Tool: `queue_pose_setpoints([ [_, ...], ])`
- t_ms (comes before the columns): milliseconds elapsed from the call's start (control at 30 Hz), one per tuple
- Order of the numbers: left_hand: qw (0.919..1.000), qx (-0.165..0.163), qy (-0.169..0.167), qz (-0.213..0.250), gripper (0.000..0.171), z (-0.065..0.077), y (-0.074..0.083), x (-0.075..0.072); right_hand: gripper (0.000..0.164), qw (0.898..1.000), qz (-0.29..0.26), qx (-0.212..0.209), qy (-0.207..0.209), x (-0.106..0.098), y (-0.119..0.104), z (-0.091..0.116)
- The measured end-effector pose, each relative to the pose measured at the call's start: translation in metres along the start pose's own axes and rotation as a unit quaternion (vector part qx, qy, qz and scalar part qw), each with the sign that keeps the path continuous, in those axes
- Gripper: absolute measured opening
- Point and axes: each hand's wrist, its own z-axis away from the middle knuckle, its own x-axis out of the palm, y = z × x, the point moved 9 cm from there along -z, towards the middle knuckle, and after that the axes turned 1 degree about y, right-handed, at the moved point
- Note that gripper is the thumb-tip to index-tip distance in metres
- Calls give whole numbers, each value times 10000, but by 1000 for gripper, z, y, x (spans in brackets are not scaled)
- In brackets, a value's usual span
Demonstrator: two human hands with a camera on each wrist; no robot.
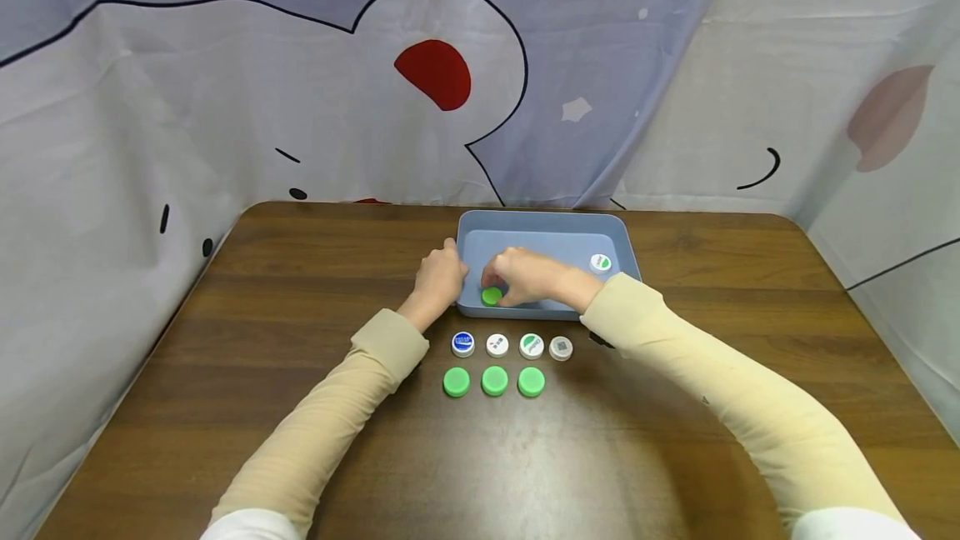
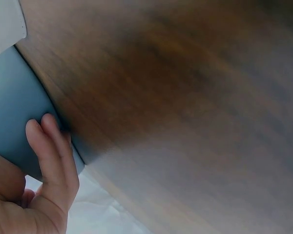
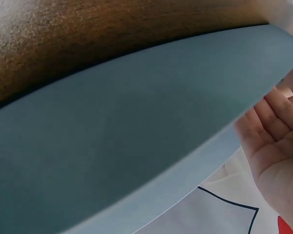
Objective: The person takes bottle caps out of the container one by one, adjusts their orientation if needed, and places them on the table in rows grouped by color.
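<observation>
A blue-grey tray (image 1: 543,313) lies near the table's far edge. At its left wall is my left hand (image 1: 441,275), gripping the rim; the left wrist view shows its fingers (image 2: 52,156) against the outside wall. My right hand (image 1: 525,273) reaches over the front wall into the tray. Between its thumb and fingers, at the tray's front left, it pinches a green bottle cap (image 1: 491,297). In the right wrist view the tray's front wall (image 3: 136,112) hides the fingertips and this cap. A white cap with a green print (image 1: 600,263) lies at the tray's right side.
In front of the tray a row holds a blue-printed cap (image 1: 462,344) and several white and grey caps (image 1: 497,345). Nearer lies a row of three green caps (image 1: 494,381). A patterned curtain (image 1: 300,107) hangs behind the wooden table (image 1: 300,290).
</observation>
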Motion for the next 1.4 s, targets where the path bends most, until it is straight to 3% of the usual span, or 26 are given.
queue_pose_setpoints([
  [1000, 10000, -9, -64, 35, 43, 2, 1, 0, 20, 9990, 68, 234, 368, 1, -1, -1],
  [1400, 9999, -35, -137, 40, 45, 2, 1, 0, 25, 9933, 152, 385, 1082, -27, 2, 11],
])
